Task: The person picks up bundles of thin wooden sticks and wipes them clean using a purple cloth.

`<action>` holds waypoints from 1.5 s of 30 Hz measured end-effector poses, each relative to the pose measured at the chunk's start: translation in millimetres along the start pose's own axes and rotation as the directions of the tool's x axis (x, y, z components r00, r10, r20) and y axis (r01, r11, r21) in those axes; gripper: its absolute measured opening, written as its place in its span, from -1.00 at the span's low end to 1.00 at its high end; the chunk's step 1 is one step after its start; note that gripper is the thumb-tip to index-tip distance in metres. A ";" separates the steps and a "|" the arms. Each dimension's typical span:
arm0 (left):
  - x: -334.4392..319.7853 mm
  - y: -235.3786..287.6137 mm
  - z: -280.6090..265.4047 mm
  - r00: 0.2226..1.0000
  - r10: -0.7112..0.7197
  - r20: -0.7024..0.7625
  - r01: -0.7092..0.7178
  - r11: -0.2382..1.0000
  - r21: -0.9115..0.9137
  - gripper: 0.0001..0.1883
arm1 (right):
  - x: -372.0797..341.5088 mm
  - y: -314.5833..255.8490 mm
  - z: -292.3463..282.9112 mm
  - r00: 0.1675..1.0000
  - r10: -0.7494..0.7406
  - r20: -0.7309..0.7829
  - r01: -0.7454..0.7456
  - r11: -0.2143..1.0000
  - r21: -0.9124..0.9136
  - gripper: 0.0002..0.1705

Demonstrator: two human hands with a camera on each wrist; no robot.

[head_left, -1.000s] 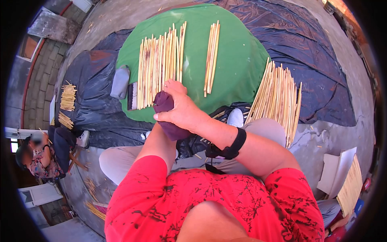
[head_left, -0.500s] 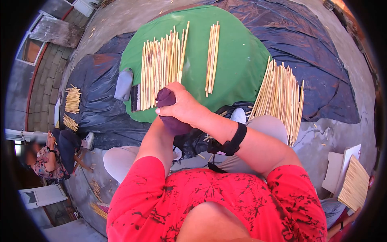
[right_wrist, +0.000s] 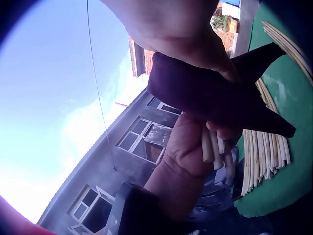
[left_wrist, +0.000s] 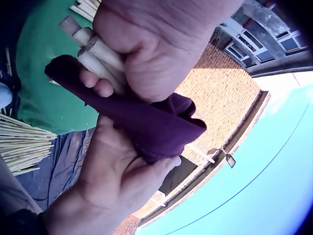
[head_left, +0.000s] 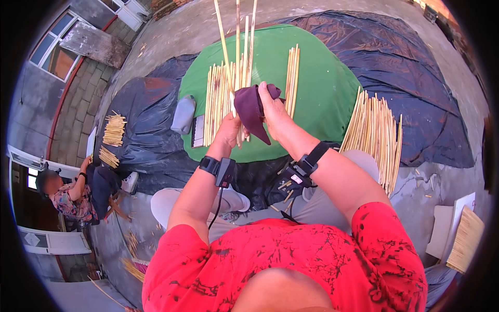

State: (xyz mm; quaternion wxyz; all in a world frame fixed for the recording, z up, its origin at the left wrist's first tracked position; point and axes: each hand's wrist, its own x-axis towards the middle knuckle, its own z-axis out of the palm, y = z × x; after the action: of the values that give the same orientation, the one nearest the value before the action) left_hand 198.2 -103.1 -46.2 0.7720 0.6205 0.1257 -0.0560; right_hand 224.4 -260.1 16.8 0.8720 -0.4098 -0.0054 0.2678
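Note:
In the head view my left hand [head_left: 227, 131] grips several pale peeled sticks [head_left: 237, 52] near their lower ends, and they point up and away from me. The right wrist view shows their cut ends below the curled fingers. My right hand [head_left: 277, 115] holds a dark purple cloth [head_left: 250, 106] beside the sticks, with its thumb over the fabric and a loose corner hanging down. Under the hands, a row of sticks [head_left: 210, 109] lies on the green cloth cover [head_left: 325, 78]. To its right is a small group of sticks [head_left: 293, 78].
A grey pouch [head_left: 183, 115] lies left of the row, near a small dark-and-pale block [head_left: 198, 131]. At the right, a large stack of sticks [head_left: 371, 138] leans by my knee. Black plastic sheeting [head_left: 416, 109] spreads around. Another person [head_left: 70, 195] sits at the far left.
The right hand and bunched purple cloth, earlier low over the row's near end, have moved up and right, and the cloth hangs loose. The left hand, hidden before, now shows, with sticks raised.

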 end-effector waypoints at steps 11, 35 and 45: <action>-133.5 14.2 19.3 0.922 -0.233 0.309 0.239 0.971 0.017 -0.74 | 4.1 -0.1 -2.8 0.988 -0.148 0.040 0.135 0.964 0.227 -0.59; -118.6 35.3 -32.1 0.882 0.429 -0.196 -0.094 0.567 0.818 -0.79 | -14.1 29.5 33.7 0.951 0.002 0.308 -0.038 0.993 0.110 -0.46; -72.4 1.8 30.6 0.948 0.308 0.083 -0.295 0.750 0.592 -0.69 | -2.8 24.9 4.7 0.989 -0.120 -0.085 0.129 0.985 0.116 -0.57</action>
State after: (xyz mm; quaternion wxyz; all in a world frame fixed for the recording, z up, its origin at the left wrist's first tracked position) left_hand 132.8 -137.4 -19.4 0.5343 0.8444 0.0076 0.0386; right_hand 209.4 -245.1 2.7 0.9098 -0.3650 0.0190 0.1964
